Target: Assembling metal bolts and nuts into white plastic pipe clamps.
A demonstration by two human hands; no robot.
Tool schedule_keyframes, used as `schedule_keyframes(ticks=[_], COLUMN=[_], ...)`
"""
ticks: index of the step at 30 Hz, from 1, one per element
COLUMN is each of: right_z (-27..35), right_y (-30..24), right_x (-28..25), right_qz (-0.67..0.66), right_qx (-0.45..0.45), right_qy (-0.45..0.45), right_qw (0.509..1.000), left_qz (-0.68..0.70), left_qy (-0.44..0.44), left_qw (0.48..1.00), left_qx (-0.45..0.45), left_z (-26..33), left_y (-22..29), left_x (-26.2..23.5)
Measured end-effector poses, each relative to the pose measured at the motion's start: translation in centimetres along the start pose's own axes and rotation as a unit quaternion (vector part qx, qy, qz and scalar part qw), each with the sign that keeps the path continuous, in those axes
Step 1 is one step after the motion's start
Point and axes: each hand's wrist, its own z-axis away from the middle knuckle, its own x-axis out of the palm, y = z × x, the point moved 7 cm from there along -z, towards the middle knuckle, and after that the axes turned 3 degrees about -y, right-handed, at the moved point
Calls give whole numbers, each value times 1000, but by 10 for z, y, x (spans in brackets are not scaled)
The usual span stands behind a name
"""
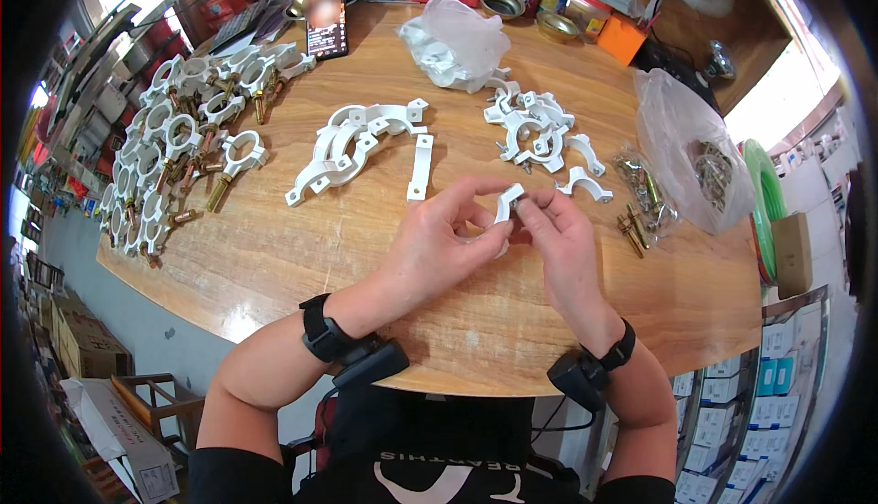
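Over the middle of the wooden table, my left hand is closed around a white pipe clamp half. My right hand pinches at the same piece's upper end, where a small metal screw seems to be; my fingers partly hide it. Beyond my right hand lie loose clamp halves and a pile of small white clamps with screws. Large white clamp halves and a straight white strap lie beyond my left hand.
Many white ring clamps with brass-coloured bolts cover the table's left side. At right are bolts, a small bag of hardware and a larger clear bag of screws. A phone and a crumpled plastic bag are at the back.
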Motion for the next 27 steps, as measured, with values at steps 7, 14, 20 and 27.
schedule_keyframes(ticks=[7, 14, 20, 27], right_z=[0, -2, -4, -3], right_y=[8, -1, -9, -9], right_x=[3, -2, 0, -3], right_qz=[-11, -45, 25, 9], right_qx=[-13, -59, -96, -167], right_qy=[-22, 0, -11, 30], right_qw=[1000, 997, 995, 985], left_qz=[11, 16, 19, 41], left_qy=[16, -23, -18, -16], left_qw=[1000, 1000, 1000, 999], left_qx=[17, 9, -14, -25], left_z=[-2, -2, 0, -3], left_y=[-11, -2, 3, -4], left_x=[0, 6, 8, 8])
